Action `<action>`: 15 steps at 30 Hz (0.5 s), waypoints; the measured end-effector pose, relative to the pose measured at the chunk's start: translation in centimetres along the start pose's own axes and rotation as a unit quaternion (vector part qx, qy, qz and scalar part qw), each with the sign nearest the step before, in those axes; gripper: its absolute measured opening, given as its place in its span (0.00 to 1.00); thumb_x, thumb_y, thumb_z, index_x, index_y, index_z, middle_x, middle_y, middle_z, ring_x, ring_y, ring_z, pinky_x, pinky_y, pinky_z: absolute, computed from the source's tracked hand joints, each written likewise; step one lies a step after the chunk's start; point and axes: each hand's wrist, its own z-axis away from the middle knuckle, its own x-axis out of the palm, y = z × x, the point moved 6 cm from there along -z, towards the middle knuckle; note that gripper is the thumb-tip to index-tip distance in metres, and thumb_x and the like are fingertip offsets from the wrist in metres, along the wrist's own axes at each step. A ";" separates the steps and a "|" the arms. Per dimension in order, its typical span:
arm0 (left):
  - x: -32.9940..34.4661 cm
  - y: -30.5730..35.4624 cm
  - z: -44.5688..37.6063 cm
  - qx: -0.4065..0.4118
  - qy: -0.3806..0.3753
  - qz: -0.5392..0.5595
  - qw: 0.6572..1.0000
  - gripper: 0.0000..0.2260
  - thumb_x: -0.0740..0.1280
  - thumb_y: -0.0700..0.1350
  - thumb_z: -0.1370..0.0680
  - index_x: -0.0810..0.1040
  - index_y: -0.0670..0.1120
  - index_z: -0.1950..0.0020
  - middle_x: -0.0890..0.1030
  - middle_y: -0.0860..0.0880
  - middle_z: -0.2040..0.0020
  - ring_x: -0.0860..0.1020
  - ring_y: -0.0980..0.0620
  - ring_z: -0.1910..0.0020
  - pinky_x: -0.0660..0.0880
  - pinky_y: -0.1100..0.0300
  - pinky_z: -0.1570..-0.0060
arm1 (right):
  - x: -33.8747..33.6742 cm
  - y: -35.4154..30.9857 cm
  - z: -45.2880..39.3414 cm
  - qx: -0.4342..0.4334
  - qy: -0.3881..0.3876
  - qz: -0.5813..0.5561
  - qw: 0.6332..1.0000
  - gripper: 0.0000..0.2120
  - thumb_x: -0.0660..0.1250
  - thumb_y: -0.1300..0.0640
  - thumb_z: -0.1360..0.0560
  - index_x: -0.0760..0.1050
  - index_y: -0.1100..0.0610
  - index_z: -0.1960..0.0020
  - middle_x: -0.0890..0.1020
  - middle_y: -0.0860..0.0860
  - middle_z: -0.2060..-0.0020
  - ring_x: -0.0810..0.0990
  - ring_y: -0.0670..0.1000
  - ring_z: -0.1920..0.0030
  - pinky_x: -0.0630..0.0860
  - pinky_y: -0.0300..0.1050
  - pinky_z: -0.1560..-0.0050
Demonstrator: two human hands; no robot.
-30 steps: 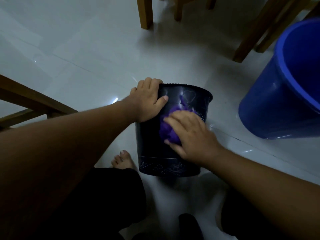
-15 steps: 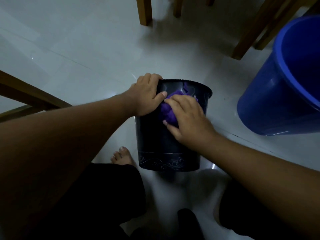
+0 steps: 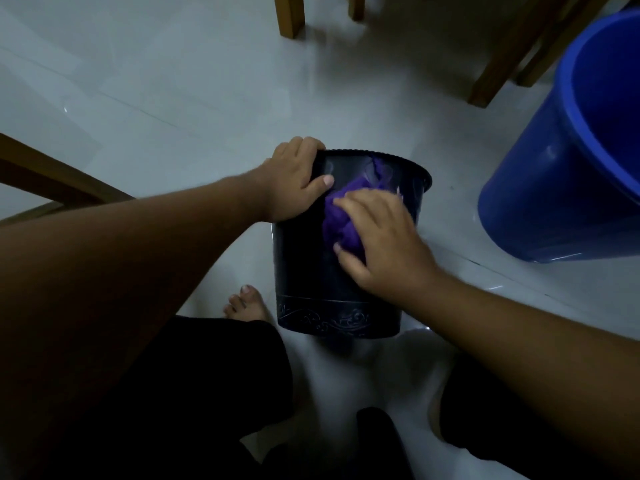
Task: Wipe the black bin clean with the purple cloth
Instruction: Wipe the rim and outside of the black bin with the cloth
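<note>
A small black bin with an embossed scroll band near its base stands on the pale tiled floor in front of me. My left hand grips its near-left rim, thumb on the outer wall. Against the bin's upper outer wall, my right hand presses the bunched purple cloth. Part of the cloth pokes above the rim and looks blurred. My palm hides most of the cloth.
A large blue bucket stands close on the right. Wooden chair legs rise at the back, and a wooden frame lies at the left. My bare foot rests just left of the bin's base.
My right hand slid the cloth from mid-wall up to the rim, then slightly back down. The left hand kept its grip on the rim.
</note>
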 end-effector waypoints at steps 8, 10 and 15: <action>-0.3 2.1 0.3 0.020 0.051 -0.026 0.998 0.28 0.52 0.52 0.29 0.67 0.45 0.31 0.72 0.40 0.39 0.70 0.38 0.40 0.66 0.42 0.37 | 1.7 -3.0 3.1 -0.109 -0.026 0.049 0.992 0.33 0.69 0.45 0.32 0.74 0.59 0.31 0.77 0.56 0.36 0.71 0.59 0.35 0.61 0.56 0.28; -0.2 2.9 0.0 -0.023 0.059 -0.030 0.998 0.25 0.54 0.55 0.28 0.68 0.48 0.33 0.73 0.43 0.38 0.69 0.40 0.39 0.64 0.40 0.37 | 1.5 -3.2 3.4 -0.126 -0.036 0.053 0.990 0.35 0.70 0.45 0.33 0.73 0.59 0.30 0.77 0.57 0.36 0.71 0.59 0.35 0.59 0.56 0.27; -0.1 2.5 -0.5 -0.038 0.060 -0.023 0.997 0.24 0.58 0.62 0.25 0.68 0.45 0.40 0.72 0.42 0.40 0.69 0.41 0.41 0.67 0.41 0.40 | 1.8 -3.4 4.4 -0.227 -0.099 0.068 0.966 0.34 0.67 0.44 0.31 0.72 0.57 0.28 0.76 0.56 0.33 0.71 0.58 0.32 0.56 0.53 0.25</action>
